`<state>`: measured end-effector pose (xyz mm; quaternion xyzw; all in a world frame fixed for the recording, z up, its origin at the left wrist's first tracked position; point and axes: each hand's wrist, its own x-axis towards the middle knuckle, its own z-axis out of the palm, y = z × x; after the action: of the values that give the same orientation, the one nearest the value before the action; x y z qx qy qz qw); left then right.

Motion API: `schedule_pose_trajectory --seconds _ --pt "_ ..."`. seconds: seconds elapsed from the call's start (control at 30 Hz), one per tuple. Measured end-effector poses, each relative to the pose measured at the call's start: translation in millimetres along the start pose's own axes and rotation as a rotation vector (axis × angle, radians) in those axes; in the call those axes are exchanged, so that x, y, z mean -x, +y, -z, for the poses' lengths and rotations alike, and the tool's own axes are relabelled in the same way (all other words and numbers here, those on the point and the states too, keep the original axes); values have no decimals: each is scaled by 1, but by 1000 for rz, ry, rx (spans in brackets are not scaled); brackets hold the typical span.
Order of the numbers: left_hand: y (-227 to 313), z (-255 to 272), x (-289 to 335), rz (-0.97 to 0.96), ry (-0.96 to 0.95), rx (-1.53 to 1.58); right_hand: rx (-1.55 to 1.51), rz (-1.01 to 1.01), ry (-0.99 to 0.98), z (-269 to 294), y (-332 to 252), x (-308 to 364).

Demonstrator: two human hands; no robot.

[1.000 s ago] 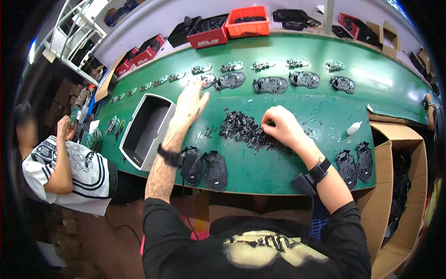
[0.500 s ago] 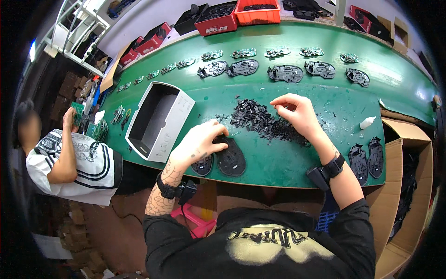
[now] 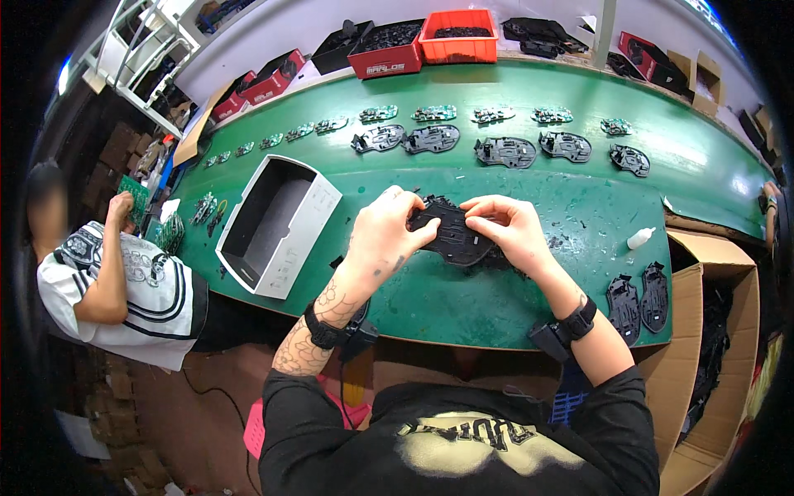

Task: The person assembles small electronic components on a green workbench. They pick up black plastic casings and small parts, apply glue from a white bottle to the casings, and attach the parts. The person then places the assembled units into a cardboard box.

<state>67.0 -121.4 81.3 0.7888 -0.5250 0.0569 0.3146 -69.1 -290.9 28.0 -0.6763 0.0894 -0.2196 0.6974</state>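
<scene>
Above the green bench, my left hand (image 3: 382,233) grips the left edge of a black mouse base (image 3: 456,238) between thumb and fingers. At its right edge, the fingertips of my right hand (image 3: 514,230) are pinched together; whatever they hold is too small or hidden to make out. Small black plastic pieces (image 3: 562,243) lie scattered on the bench under and beside the held base, which hides much of their pile. Another mouse base (image 3: 359,316) rests near the bench edge, partly covered by my left forearm.
An open white-grey box (image 3: 308,227) stands at left. Far back are rows of circuit boards (image 3: 434,113) and mouse bases (image 3: 504,152). At right are a white dropper bottle (image 3: 639,238), two black shells (image 3: 654,298) and a cardboard box (image 3: 691,372). A co-worker (image 3: 116,285) sits at left.
My left hand has lifted the mouse base off the bench and moved it right, over the pile. My right hand has left the pile and come to the base's right edge.
</scene>
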Motion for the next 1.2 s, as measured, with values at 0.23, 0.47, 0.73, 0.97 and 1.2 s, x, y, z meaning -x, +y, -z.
schedule_pose_trajectory --seconds 0.23,0.47,0.73,0.97,1.2 --pt "7 -7 -9 -91 13 -21 0 -26 28 -6 3 -1" --pt "5 -2 -23 -177 -51 -43 -344 -275 -78 0 -4 -4" --pt "-50 12 -74 -193 -28 -114 9 32 293 0 3 -13" --pt "-227 65 -140 126 24 -527 704 387 303 0 0 -16" --pt "-310 54 -149 410 -105 -757 760 349 263 4 10 -14"
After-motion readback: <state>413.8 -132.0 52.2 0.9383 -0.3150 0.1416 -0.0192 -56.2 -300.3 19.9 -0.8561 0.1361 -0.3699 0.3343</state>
